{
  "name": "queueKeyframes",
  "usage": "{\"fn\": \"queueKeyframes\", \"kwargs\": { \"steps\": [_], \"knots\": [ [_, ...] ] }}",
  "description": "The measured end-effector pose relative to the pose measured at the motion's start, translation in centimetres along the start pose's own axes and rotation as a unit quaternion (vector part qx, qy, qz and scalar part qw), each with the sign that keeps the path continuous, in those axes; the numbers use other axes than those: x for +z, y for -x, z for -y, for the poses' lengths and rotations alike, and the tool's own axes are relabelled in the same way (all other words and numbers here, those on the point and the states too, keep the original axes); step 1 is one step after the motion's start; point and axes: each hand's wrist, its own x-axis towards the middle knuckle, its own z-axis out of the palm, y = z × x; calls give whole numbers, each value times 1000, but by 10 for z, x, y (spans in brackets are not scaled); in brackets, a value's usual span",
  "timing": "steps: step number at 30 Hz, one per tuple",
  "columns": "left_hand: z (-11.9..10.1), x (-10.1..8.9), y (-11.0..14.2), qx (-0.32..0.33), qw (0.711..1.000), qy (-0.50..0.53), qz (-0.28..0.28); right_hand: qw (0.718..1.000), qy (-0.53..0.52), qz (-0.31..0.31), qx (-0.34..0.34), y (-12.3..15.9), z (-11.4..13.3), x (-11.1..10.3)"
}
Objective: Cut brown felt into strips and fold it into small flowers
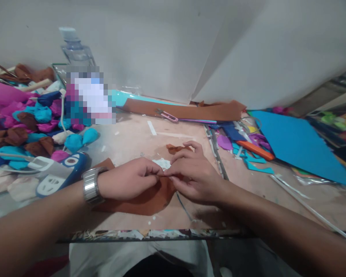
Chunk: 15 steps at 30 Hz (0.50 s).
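Note:
My left hand [132,177], with a metal watch on its wrist, is closed in a pinch between thumb and forefinger. My right hand [194,173] meets it fingertip to fingertip and pinches as well, its outer fingers loosely curled. Between them they grip the upper edge of a brown sheet [144,202] that looks like crepe paper or thin cloth. The rest of that sheet lies under my hands on the table. Just behind the fingertips is a small white patterned piece [163,163], partly covered. A small crumpled brown scrap [177,148] lies beyond my right hand.
Bundled pink, blue and brown pieces [43,111] crowd the left, beside a blue-and-white glue gun [62,173]. A clear bottle [76,50] stands behind them. Pink snips [168,115] rest on a folded brown strip [190,109]. An orange cutter [255,150] and blue sheet [300,142] lie right.

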Motion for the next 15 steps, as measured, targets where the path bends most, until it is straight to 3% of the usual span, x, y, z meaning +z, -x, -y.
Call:
{"fn": "queueKeyframes", "kwargs": {
  "steps": [15],
  "knots": [
    [4,1,-2,-2,998,60,8,999,35,0,-12,0,1,-1]
  ]
}}
